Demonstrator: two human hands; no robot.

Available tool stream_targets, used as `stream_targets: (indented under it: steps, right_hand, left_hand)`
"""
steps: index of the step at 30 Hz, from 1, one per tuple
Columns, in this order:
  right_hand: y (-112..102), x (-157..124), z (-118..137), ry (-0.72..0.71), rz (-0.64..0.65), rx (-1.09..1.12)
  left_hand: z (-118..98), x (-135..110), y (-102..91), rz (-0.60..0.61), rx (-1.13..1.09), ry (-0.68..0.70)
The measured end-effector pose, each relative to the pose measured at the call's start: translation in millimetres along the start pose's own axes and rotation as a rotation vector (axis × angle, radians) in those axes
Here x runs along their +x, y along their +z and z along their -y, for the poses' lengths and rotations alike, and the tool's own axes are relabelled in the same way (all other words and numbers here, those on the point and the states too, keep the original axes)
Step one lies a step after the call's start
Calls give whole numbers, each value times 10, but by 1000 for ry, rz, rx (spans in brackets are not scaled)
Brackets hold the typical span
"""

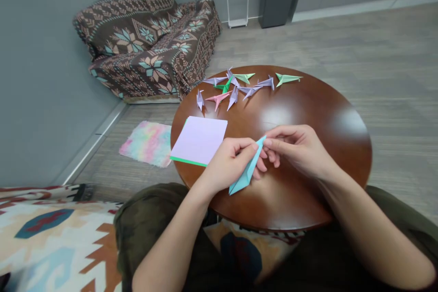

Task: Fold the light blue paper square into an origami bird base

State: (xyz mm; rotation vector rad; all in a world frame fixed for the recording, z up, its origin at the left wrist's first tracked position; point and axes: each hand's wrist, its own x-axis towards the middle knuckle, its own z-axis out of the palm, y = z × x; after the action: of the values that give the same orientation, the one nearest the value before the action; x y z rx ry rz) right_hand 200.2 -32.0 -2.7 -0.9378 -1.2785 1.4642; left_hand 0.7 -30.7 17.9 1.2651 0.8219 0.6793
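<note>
A light blue folded paper (247, 175), long and narrow with a pointed upper end, is held slanting above the near part of the table. My left hand (232, 159) grips it between thumb and fingers along its upper half. At the pointed tip, the thumb and forefinger of my right hand (296, 146) pinch the paper, the other fingers curled beneath. Left of my left hand lies a stack of square paper (200, 139), lilac on top with a green edge showing below.
Several folded paper birds, among them a pink one (219, 99) and a pale green one (287, 78), stand along the far left of the round brown table (328, 123). A patterned sofa (150, 45) and a pastel rug (147, 143) are beyond it.
</note>
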Motion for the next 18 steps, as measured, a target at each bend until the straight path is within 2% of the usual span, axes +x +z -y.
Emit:
stream_targets:
  steps: [4, 13, 18]
  right_hand:
    - [-19, 0, 34, -8, 1, -35]
    - [-43, -15, 41, -35, 28, -122]
    - [-48, -19, 24, -39, 21, -163]
  left_hand:
    - [-3, -21, -17, -25, 88, -13]
    - [-34, -49, -59, 58, 226, -20]
    - [-27, -52, -66, 32, 323, 10]
